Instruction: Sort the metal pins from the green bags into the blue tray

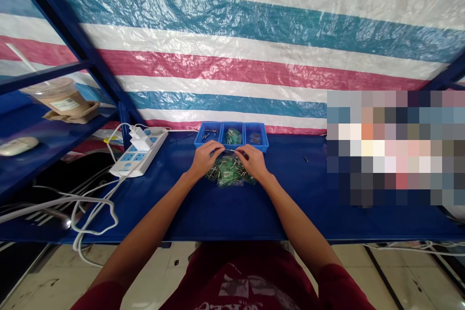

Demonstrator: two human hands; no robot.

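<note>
My left hand (204,159) and my right hand (255,160) face each other above a pile. Between their fingertips stretches a thin, light rod-like piece (229,150), pinched at one end by each hand. Its exact kind is too small to make out. Right below lies a heap of small clear-green packets and slim metal pieces (227,172). Just beyond the hands stand three joined blue bins. The left bin (198,140) has a few small metal pieces, the middle bin (222,141) green packets, and the right bin (265,144) small clear packets or pieces.
On the left of the blue table (225,218) lies a white power strip (140,157) with a plugged-in adapter and looping white cables (96,215). A lidded drink cup (60,97) and a mouse (19,146) sit on a side shelf. One small dark piece (305,159) lies right; beyond it is a blurred-out area.
</note>
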